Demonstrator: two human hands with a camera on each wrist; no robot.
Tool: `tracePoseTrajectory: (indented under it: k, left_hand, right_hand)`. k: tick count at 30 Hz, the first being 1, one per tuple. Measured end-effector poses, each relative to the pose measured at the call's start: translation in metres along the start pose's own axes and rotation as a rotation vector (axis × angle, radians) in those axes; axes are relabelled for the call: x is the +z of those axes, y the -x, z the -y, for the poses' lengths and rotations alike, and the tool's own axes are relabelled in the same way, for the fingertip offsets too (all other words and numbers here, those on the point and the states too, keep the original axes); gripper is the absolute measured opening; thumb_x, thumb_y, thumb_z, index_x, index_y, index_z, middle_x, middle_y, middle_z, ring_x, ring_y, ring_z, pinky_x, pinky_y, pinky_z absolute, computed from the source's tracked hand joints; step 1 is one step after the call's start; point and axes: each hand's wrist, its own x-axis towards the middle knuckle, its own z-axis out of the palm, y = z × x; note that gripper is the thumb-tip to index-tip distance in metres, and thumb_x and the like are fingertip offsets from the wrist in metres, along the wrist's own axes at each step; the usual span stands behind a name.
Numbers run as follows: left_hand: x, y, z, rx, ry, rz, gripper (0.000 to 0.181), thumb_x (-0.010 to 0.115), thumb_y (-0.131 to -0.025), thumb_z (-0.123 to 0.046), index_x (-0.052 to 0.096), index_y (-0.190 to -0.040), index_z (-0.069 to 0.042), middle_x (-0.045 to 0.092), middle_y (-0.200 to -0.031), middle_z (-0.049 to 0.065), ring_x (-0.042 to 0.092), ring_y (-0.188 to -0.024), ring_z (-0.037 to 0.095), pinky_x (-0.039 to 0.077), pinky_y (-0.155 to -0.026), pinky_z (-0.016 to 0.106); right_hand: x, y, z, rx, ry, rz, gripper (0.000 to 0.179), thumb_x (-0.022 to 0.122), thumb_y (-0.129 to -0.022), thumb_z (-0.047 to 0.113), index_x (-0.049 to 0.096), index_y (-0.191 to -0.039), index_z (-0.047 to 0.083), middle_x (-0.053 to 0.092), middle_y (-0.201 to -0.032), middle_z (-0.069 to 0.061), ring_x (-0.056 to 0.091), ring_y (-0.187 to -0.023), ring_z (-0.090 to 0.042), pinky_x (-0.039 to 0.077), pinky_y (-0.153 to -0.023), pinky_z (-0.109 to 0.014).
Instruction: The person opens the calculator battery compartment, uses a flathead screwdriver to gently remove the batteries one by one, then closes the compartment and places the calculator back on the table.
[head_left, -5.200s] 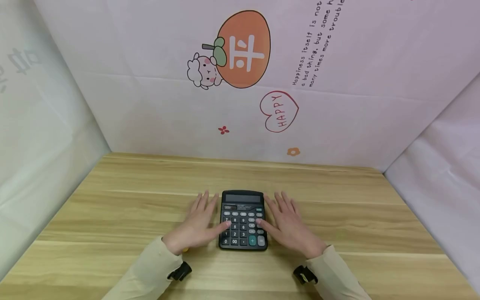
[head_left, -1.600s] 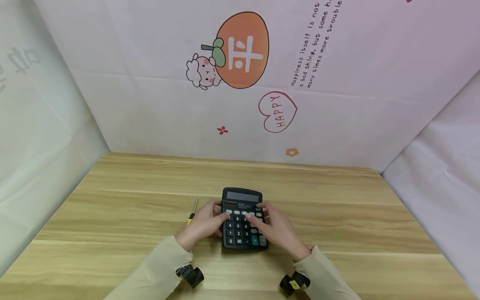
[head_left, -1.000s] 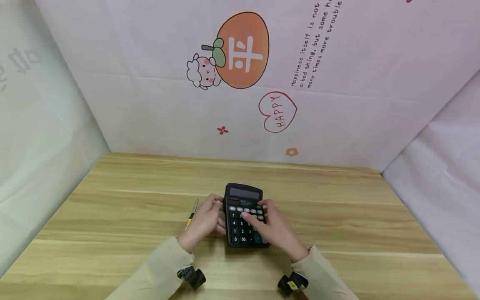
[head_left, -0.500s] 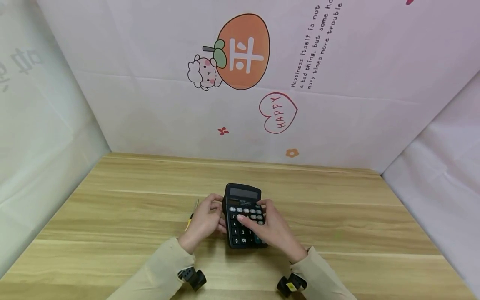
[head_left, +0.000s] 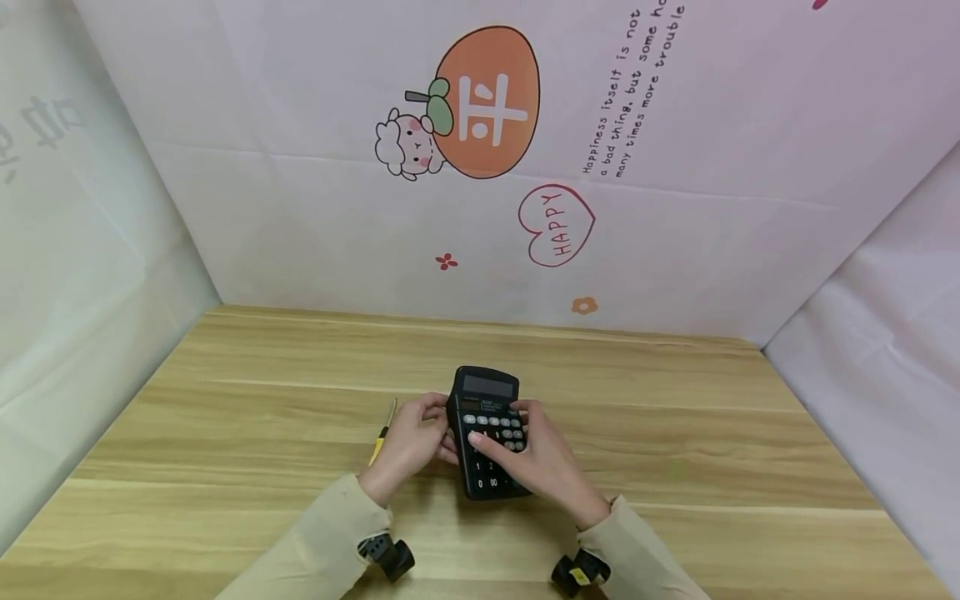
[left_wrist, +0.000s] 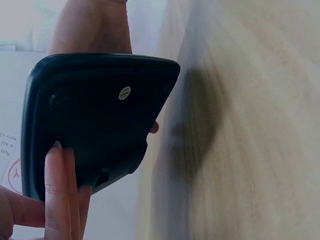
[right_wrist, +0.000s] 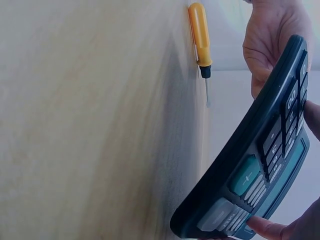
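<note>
My right hand (head_left: 551, 462) grips a black calculator (head_left: 487, 404) by its right side, thumb across the keypad. The calculator is tilted, raised off the table, with its keys towards the head camera. In the left wrist view its dark back (left_wrist: 100, 115) shows, with a small round sticker. My left hand (head_left: 408, 442) is at the calculator's left edge; its fairly straight fingers (left_wrist: 57, 195) touch the back, and its thumb is off the keys. Just left of that hand lies a screwdriver (right_wrist: 201, 35) with a yellow handle, partly hidden in the head view.
Wood-grained table (head_left: 675, 433) under both hands. A white printed sheet (head_left: 300, 233) stands behind it, and white cloth hangs on both sides. Black wrist cameras (head_left: 390, 557) sit on the cuffs.
Earlier both hands lay spread beside the flat calculator. It has since been lifted and tilted. The left thumb has come off the keys, while the right thumb has slid further left across them.
</note>
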Motion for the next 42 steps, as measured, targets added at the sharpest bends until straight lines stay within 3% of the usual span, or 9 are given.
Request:
tracePoseTrajectory:
  k: [11,20,25,35,42]
  left_hand:
    - [0.003,-0.002,0.002,-0.011,-0.022,0.033,0.029,0.045,-0.099,-0.009,0.058,-0.120,0.008,0.070,-0.087,0.017,0.062,-0.059,0.014,0.056,-0.058,0.034]
    - [0.008,-0.001,0.003,-0.025,-0.029,0.049,0.037,0.037,-0.103,-0.018,0.060,-0.117,0.007,0.065,-0.083,0.012,0.059,-0.061,0.012,0.052,-0.060,0.029]
    - [0.009,-0.002,0.004,-0.041,-0.001,0.066,0.040,0.032,-0.104,-0.022,0.059,-0.115,0.005,0.063,-0.091,0.012,0.058,-0.065,0.012,0.050,-0.061,0.028]
    - [0.016,0.000,0.003,-0.089,0.050,0.114,0.048,0.025,-0.103,-0.031,0.049,-0.124,0.004,0.061,-0.110,0.019,0.062,-0.075,0.015,0.053,-0.068,0.031]
    - [0.021,0.001,0.007,-0.098,0.092,0.131,0.056,0.020,-0.102,-0.039,0.049,-0.122,0.004,0.066,-0.103,0.019,0.066,-0.073,0.015,0.054,-0.064,0.030]
  right_hand:
    - [-0.001,0.000,0.001,0.003,-0.057,0.011,0.082,0.068,-0.081,0.056,0.038,-0.139,0.005,0.056,-0.126,-0.018,0.062,-0.099,-0.025,0.052,-0.079,-0.039]
    - [-0.001,0.000,0.002,0.003,-0.093,0.002,0.080,0.066,-0.083,0.055,0.038,-0.140,0.006,0.056,-0.127,-0.018,0.061,-0.102,-0.026,0.051,-0.082,-0.041]
    - [-0.001,0.001,0.001,0.005,-0.125,0.002,0.080,0.065,-0.085,0.054,0.036,-0.142,0.006,0.055,-0.128,-0.020,0.059,-0.104,-0.028,0.050,-0.083,-0.043]
    - [-0.001,0.002,0.001,0.014,-0.239,0.046,0.075,0.061,-0.089,0.051,0.035,-0.143,0.007,0.055,-0.129,-0.021,0.061,-0.106,-0.027,0.052,-0.084,-0.042]
    - [0.000,0.002,0.001,0.025,-0.297,0.085,0.072,0.060,-0.090,0.050,0.034,-0.143,0.009,0.053,-0.131,-0.019,0.058,-0.111,-0.028,0.051,-0.087,-0.042]
